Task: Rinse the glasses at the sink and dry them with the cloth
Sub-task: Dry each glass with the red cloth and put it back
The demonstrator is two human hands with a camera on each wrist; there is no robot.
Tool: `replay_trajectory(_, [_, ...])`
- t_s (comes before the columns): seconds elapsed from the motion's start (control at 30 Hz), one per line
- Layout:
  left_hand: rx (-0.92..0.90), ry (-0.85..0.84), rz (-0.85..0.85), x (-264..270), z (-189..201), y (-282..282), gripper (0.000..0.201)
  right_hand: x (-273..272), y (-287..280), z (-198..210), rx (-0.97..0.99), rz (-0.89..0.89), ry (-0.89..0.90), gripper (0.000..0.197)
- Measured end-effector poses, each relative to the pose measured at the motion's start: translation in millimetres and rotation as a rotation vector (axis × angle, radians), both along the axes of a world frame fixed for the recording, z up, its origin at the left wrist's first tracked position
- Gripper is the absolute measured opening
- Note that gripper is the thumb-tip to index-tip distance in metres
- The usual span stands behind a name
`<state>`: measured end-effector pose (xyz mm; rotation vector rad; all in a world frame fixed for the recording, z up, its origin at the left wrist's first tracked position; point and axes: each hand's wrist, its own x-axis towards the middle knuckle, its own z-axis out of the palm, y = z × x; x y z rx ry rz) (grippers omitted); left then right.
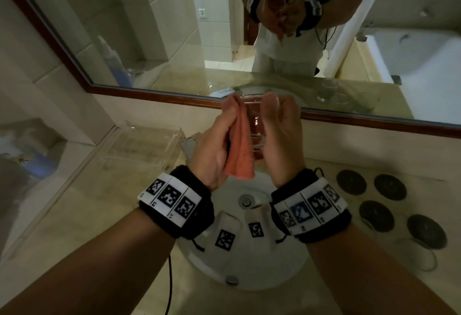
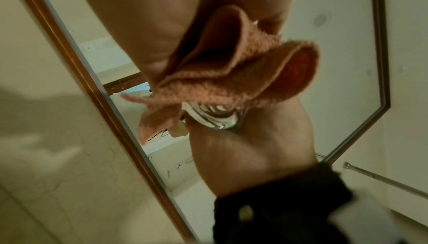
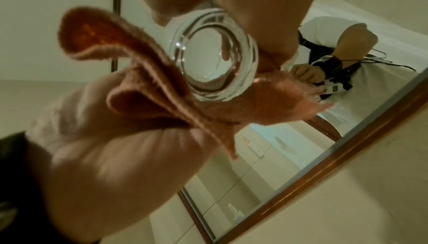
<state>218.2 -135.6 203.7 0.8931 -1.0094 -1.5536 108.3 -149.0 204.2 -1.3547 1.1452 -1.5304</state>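
A: From the head camera, what are the hands doing?

B: Both are up over the sink (image 1: pixel 249 272). The left hand (image 1: pixel 212 145) has its fingers curled around a pink cloth (image 1: pixel 240 150). The right hand (image 1: pixel 282 137) is wrapped around a clear glass (image 1: pixel 254 120). The cloth touches the glass on its 9 o'clock side.

A: What else is on the desk (image 1: pixel 374 160)?

B: Five dark round coasters (image 1: pixel 390 187) sit at 3 o'clock from the sink. A clear plastic box (image 1: pixel 147 146) sits at 10 o'clock. A big mirror (image 1: pixel 174 27) hangs behind, and it shows more glasses (image 1: pixel 331 92) standing at 1 o'clock from the hands.

A: And the left wrist camera?

B: The left hand (image 2: pixel 162 28) is at 12 o'clock, its grip closed on the bunched cloth (image 2: pixel 231 75). A bit of the glass (image 2: pixel 213 118) peeks out under the cloth. The right hand (image 2: pixel 250 149) is at 6 o'clock, right under it.

A: And the right wrist camera?

B: You see the round bottom of the glass (image 3: pixel 213 55) in the middle. The right hand (image 3: pixel 243 19) holds it tight from 12 o'clock. The cloth (image 3: pixel 162 86) folds along its 8 o'clock side, pinched in the left hand (image 3: pixel 115 147).
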Motion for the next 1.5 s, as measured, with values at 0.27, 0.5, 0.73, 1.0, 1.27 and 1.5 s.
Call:
replay_trajectory(0.27, [-0.120, 0.028, 0.103, 0.8, -12.5, -1.2, 0.097, 0.8, -3.8, -5.1, 0.023, -0.128, -0.026, 0.047])
replay_trajectory(0.5, [-0.275, -0.120, 0.095, 6.8, -24.0, 0.2, 0.094, 4.0, -4.2, -10.3, -0.055, -0.154, 0.103, 0.055])
replay_trajectory(0.73, [-0.447, -0.223, 0.077, 31.3, -24.2, -2.5, 0.094, -8.3, 5.4, -10.6, -0.051, 0.144, 0.068, 0.027])
replay_trajectory(1.0, [-0.412, -0.199, -0.024, 45.0, -22.9, -1.8, 0.094, -16.9, -4.5, -21.4, -0.079, 0.319, -0.085, 0.032])
replay_trajectory(1.27, [-0.449, -0.251, 0.084, 49.4, -22.4, -0.8, 0.091, -7.9, -5.2, -21.4, -0.027, 0.300, 0.125, 0.038])
replay_trajectory(1.5, [-0.471, -0.260, 0.040, 49.9, -16.2, -7.6, 0.094, -8.4, -1.4, -18.6, -0.037, 0.304, -0.032, 0.031])
